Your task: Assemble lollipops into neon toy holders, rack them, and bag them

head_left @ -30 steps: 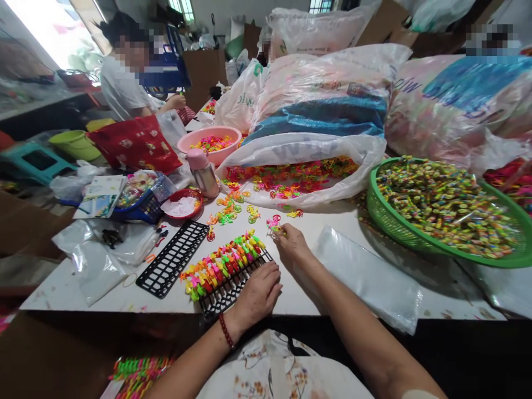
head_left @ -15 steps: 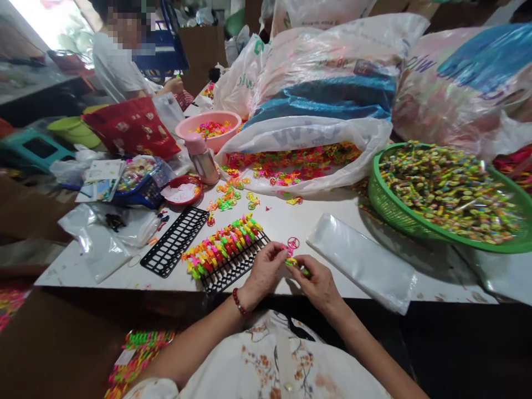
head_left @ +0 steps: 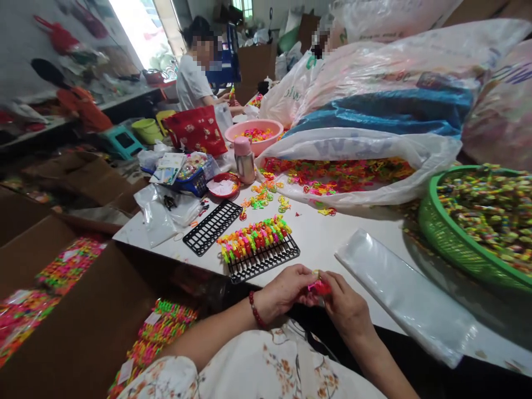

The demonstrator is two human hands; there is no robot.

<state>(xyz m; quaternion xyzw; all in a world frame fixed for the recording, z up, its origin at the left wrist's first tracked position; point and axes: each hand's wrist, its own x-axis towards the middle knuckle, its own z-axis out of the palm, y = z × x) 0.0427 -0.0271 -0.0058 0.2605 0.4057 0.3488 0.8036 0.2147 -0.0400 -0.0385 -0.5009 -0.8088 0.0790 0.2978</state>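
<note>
My left hand (head_left: 290,292) and my right hand (head_left: 346,305) meet at the table's front edge, fingers closed on one small pink and red plastic toy (head_left: 319,286). A bit of yellow shows at its top; the fingers hide the rest. Just beyond my left hand is a black plastic rack (head_left: 266,262) with rows of colourful plastic toys (head_left: 254,237) standing in it. Left of that lies a second black rack (head_left: 213,228) with nothing in its slots. Loose toy pieces (head_left: 261,198) are scattered behind the racks.
Clear plastic bags (head_left: 399,288) lie at right, beside a green basket (head_left: 436,216) of small wrapped pieces. An open white sack (head_left: 440,149) spills toys at the back. A flask (head_left: 244,163) and red dish (head_left: 233,191) stand left. A co-worker (head_left: 191,83) sits beyond; cardboard boxes (head_left: 103,310) stand lower left.
The view has swung left, showing more boxes and floor. Both hands have come closer to my body, and the pink wheel-like part that stuck up from my fingers no longer shows there.
</note>
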